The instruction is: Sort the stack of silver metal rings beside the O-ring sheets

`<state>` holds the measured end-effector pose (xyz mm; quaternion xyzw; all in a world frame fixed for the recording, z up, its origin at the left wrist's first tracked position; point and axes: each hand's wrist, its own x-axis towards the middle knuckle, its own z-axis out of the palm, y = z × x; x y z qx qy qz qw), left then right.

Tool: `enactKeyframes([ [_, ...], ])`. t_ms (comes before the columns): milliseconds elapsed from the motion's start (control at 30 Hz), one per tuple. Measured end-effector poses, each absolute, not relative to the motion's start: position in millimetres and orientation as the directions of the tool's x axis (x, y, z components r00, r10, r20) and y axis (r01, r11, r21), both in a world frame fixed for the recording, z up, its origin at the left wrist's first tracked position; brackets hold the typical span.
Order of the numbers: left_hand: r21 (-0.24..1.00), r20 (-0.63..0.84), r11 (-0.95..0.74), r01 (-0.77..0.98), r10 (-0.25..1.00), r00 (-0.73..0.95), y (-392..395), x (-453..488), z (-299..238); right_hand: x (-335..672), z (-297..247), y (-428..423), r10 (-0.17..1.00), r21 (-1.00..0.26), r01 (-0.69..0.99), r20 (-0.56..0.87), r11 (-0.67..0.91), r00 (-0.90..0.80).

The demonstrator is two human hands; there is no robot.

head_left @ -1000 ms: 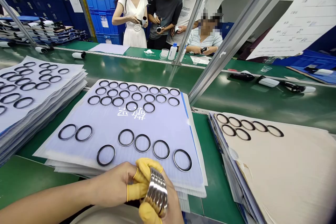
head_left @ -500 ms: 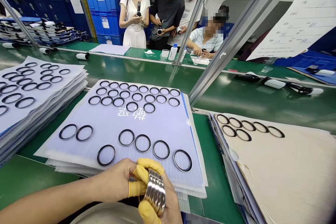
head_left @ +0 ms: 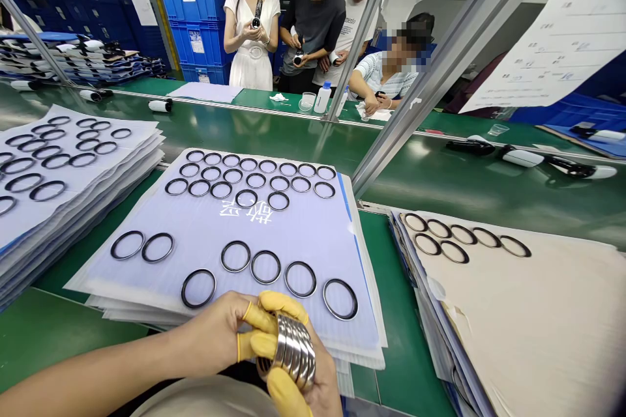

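Observation:
Close to me at the bottom middle, a stack of several shiny metal rings (head_left: 296, 353) lies on its side between my hands. My right hand (head_left: 323, 383) wraps around the stack, with yellow finger covers on its thumb and forefinger. From the left, my left hand (head_left: 232, 332) has its yellow-covered fingers closed on the near end of the stack; their tips are partly hidden. Just beyond, black-and-silver rings (head_left: 300, 279) lie spaced out on a sheet-covered pile (head_left: 195, 234), with tighter rows of rings (head_left: 255, 180) at its far side.
Another sheet pile with rings (head_left: 88, 172) stands at left, and a beige-topped pile (head_left: 533, 313) at right. A green conveyor (head_left: 274, 133) carrying white-and-black devices (head_left: 523, 156) runs behind them. A slanted metal post (head_left: 420, 91) rises ahead. Several people stand or sit across the line.
The ring stack has shifted slightly right and its rings look more spread apart. My left fingers have moved against its end. Devices on the conveyor have moved right.

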<state>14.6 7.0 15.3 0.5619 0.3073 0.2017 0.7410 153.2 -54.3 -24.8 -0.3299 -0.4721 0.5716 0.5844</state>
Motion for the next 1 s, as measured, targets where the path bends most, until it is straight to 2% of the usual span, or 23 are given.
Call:
enactKeyframes([
  [100,0.974,-0.162,0.225,0.014,0.653,0.739,6.3,13.9,14.7,156.4,-18.9,-53.9,0.976,-0.944,-0.305,0.172,0.124,-0.135],
  [267,0.996,-0.064,0.093,-0.003,0.713,0.698,9.9,7.3,12.7,156.5,-18.5,-58.7,0.966,-0.954,-0.183,0.253,0.239,-0.059],
  [400,0.993,-0.033,-0.060,0.100,0.677,0.735,16.1,-1.1,19.9,167.2,-34.8,-59.1,0.942,-0.958,-0.063,0.287,0.280,-0.176],
  [533,0.895,0.069,-0.389,0.217,0.602,0.796,22.8,-7.2,31.0,176.9,-42.2,-52.8,0.889,-0.958,-0.078,0.286,0.276,-0.359],
  [600,0.825,0.130,-0.517,0.227,0.566,0.814,25.2,-8.3,33.5,176.9,-41.3,-50.4,0.850,-0.964,-0.092,0.264,0.250,-0.455],
  [733,0.767,0.198,-0.608,0.206,0.530,0.825,27.2,-8.4,32.1,170.8,-41.2,-49.4,0.804,-0.976,-0.091,0.215,0.198,-0.555],
  [833,0.757,0.211,-0.622,0.200,0.523,0.826,26.7,-8.4,30.5,166.0,-43.3,-51.1,0.802,-0.975,-0.112,0.222,0.193,-0.554],
  [1000,0.719,0.240,-0.667,0.195,0.502,0.831,24.8,-8.4,32.9,163.6,-39.5,-63.2,0.849,-0.974,-0.224,0.091,-0.033,-0.520],
])
